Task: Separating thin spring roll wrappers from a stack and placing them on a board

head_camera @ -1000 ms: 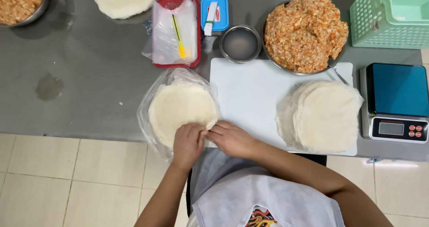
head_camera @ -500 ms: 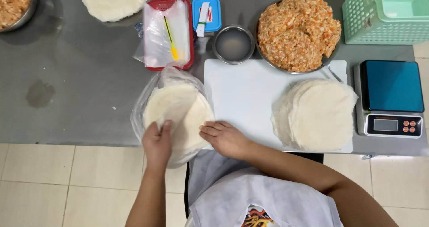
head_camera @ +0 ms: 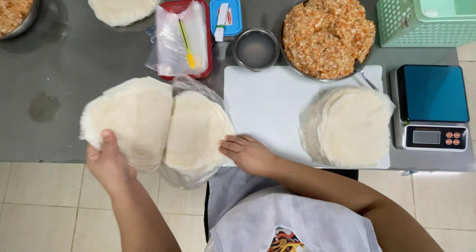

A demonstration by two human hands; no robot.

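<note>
Two bare hands work at the near edge of a grey table, and the white cutting board (head_camera: pixel 277 108) serves as the landmark for everything else. The left hand (head_camera: pixel 106 163), well to the left of the board, grips a round white wrapper sheet (head_camera: pixel 131 118) by its lower edge, thumb on top and the other fingers hidden beneath, so the sheet is pinched and lifted clear of the table. Between that sheet and the board lies a wrapper stack (head_camera: pixel 196 130) resting in its clear plastic bag (head_camera: pixel 191 175), just beside the board's left edge. The right hand (head_camera: pixel 248 153) lies flat at the board's near left corner, fingers stretched out and close together, their tips touching the edge of the wrapper stack; it grips nothing.

On the board's right part sits a second pile of wrappers (head_camera: pixel 352 125). Behind the board's far edge stand a small steel bowl of water (head_camera: pixel 256 49) and a large bowl of minced filling (head_camera: pixel 327 31), orange flecks through it, with a spoon handle poking out toward the board. Right of the board is a digital kitchen scale (head_camera: pixel 432 108) with a blue platform, and behind that a mint green plastic basket (head_camera: pixel 426 14). Behind the board's left corner are a blue lidded box (head_camera: pixel 225 15) and a red tray (head_camera: pixel 184 39) holding plastic bags. Farther left, at the table's back edge, lie another round wrapper pile (head_camera: pixel 124 3) and part of another bowl of filling (head_camera: pixel 15 6).
</note>
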